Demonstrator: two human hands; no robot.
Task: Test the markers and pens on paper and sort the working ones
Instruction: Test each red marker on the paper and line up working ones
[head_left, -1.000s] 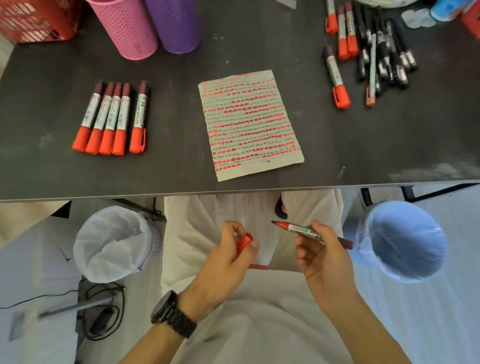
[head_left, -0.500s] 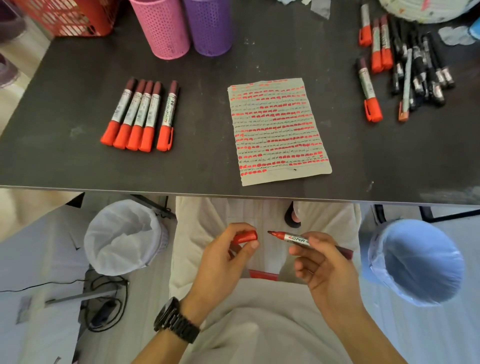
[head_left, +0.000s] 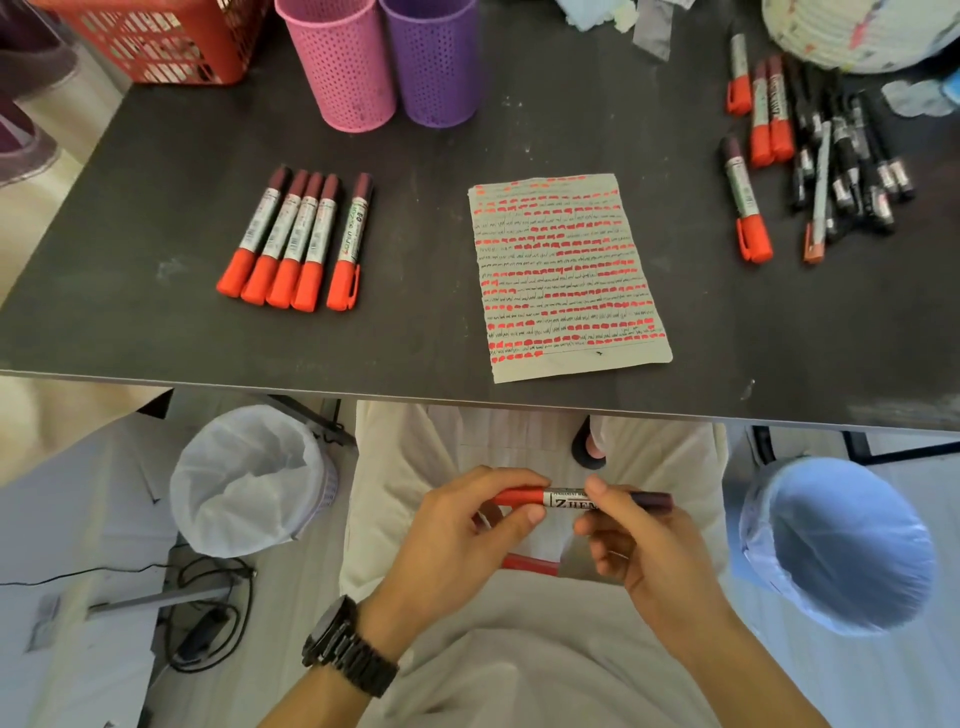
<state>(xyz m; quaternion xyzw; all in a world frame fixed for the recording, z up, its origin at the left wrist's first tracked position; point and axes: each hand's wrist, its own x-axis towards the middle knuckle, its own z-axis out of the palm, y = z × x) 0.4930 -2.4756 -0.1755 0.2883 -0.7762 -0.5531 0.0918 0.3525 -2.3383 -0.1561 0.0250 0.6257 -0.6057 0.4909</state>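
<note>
Marker (head_left: 569, 503) is hovering level over the lap, just below the table (head_left: 156, 312) edge, long axis running side to side. The left hand (head_left: 457, 540) is pinching the red cap (head_left: 517, 497) end, and the right hand (head_left: 639, 551) is gripping the barrel, dark tail poking out rightward. Label is reading "ZHEN", rest is hiding under a thumb. Probably it's heading for the row of five capped markers (head_left: 296, 244), which is sitting up and left of the grip, so the left hand's nearer. The paper (head_left: 566, 275) is lying dead ahead.
</note>
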